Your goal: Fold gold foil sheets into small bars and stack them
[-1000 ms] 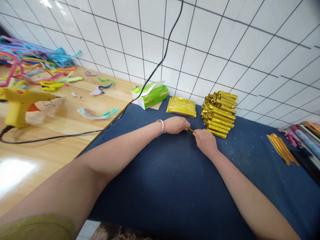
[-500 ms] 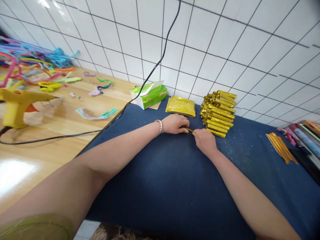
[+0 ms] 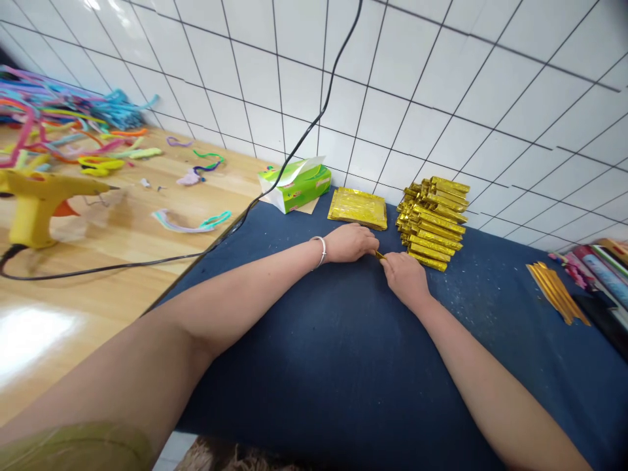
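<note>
Between my two hands runs a thin gold strip (image 3: 379, 255), mostly hidden by the fingers. My left hand (image 3: 350, 243), with a silver bangle at the wrist, is closed on its left end. The fingers of my right hand (image 3: 403, 275) pinch the right end, low over the dark blue mat (image 3: 343, 353). Just behind my left hand lies a flat stack of gold sheets (image 3: 358, 208). A pile of folded gold strips (image 3: 434, 222) rises behind my right hand.
A green tissue box (image 3: 307, 188) stands near the tiled wall. On the wooden table (image 3: 122, 229) at left are a yellow glue gun (image 3: 36, 203) and coloured pipe cleaners (image 3: 118, 110). A black cable (image 3: 314, 124) crosses the view. Orange-gold strips (image 3: 558, 293) lie at right.
The fingers of my left hand have closed in more over the strip, and less of their tips shows. The whole view has shifted slightly.
</note>
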### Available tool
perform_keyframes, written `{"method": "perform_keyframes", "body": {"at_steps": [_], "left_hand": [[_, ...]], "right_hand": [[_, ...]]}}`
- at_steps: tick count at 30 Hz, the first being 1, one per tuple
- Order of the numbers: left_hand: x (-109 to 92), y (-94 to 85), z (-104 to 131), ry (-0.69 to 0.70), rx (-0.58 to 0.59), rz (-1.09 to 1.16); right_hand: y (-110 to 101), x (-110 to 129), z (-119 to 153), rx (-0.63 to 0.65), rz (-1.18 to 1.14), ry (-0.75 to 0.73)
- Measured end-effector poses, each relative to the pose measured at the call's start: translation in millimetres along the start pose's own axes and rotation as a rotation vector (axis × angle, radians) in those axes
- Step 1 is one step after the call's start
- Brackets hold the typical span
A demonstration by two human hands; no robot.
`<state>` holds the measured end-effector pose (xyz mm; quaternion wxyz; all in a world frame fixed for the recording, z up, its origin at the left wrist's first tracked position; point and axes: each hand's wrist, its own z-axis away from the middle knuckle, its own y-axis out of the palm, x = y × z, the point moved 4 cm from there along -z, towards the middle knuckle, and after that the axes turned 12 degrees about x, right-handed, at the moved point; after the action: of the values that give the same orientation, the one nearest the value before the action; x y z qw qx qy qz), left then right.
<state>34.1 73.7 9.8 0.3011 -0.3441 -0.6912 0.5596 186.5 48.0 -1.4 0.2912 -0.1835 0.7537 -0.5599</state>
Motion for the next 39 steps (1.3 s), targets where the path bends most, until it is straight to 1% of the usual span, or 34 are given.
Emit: {"method": "perform_keyframes", "body": {"at_steps": [3, 7, 10, 12, 17, 21, 24, 27, 29, 34, 39], "left_hand": [[3, 1.0, 2, -0.002, 0.021, 0.006], [-6, 3.4, 0, 0.009, 0.047, 0.004], [-14, 3.6, -3, 0.025, 0.037, 0.0], [-15, 2.7, -3, 0.027, 0.019, -0.005], [-2, -0.2, 1, 0.022, -0.009, -0.005], [5, 2.6, 3, -0.013, 0.025, 0.008], [0, 6.0, 1, -0.029, 0.052, 0.032], [-8, 7.0, -2, -0.023, 0.046, 0.051], [-9, 6.2, -3, -0.018, 0.039, 0.044], [3, 3.1, 0, -0.057, 0.021, 0.044], [12, 5.8, 4, -0.05, 0.037, 0.106]], "right_hand": [[1, 0, 1, 0.007, 0.022, -0.015], [2, -1, 1, 0.01, 0.031, -0.014], [2, 0, 1, 0.008, 0.016, -0.029], [1, 1, 1, 0.001, 0.002, -0.037], [-1, 0, 1, -0.021, -0.035, -0.02], [1, -2, 2, -0.029, -0.048, -0.011], [2, -4, 2, -0.027, -0.062, -0.016], [2, -4, 3, -0.025, -0.066, -0.023], [1, -3, 3, -0.028, -0.073, -0.024], [1, -6, 3, -0.051, -0.133, 0.033], [4, -10, 3, -0.043, -0.094, 0.044]]}}
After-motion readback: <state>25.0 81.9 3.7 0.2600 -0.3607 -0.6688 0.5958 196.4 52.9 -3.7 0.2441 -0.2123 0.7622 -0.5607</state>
